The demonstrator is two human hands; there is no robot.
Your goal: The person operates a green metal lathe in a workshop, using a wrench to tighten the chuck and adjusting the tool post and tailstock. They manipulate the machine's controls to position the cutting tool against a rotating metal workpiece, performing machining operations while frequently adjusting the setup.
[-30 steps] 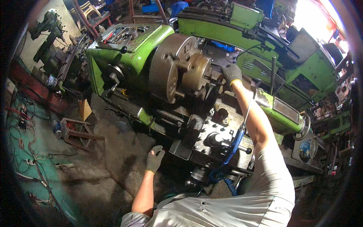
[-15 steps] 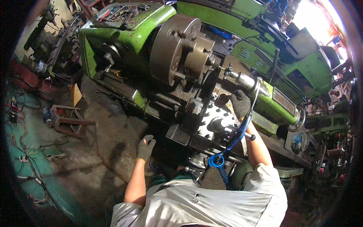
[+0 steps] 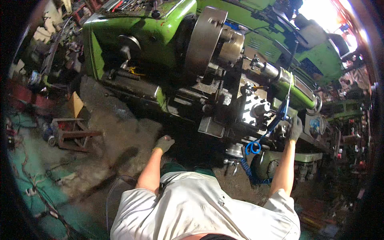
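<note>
My right hand (image 3: 295,129), in a grey work glove, is at the right end of the lathe's carriage, beside the blue air hose and its nozzle (image 3: 283,110). Its fingers curl away from view, around something I cannot make out. My left hand (image 3: 164,143), also gloved, hangs over the floor left of the lathe, closed, with nothing visible in it. Between the hands stands the square tool post (image 3: 253,109) with its bolts and clamping handle. Behind it are the large chuck (image 3: 205,44) and a brass-coloured cylindrical workpiece (image 3: 232,48). The tailstock (image 3: 297,86) lies to the right.
The green headstock (image 3: 136,36) fills the upper left, with tools lying on top. A coiled blue hose (image 3: 253,147) hangs below the carriage near handwheels (image 3: 235,151). A low metal stand (image 3: 76,134) and loose cables (image 3: 36,188) are on the floor at left.
My right hand has left the area behind the tool post and moved right and nearer to me. My left hand shifted slightly right and closed further. The view has turned, shifting the lathe.
</note>
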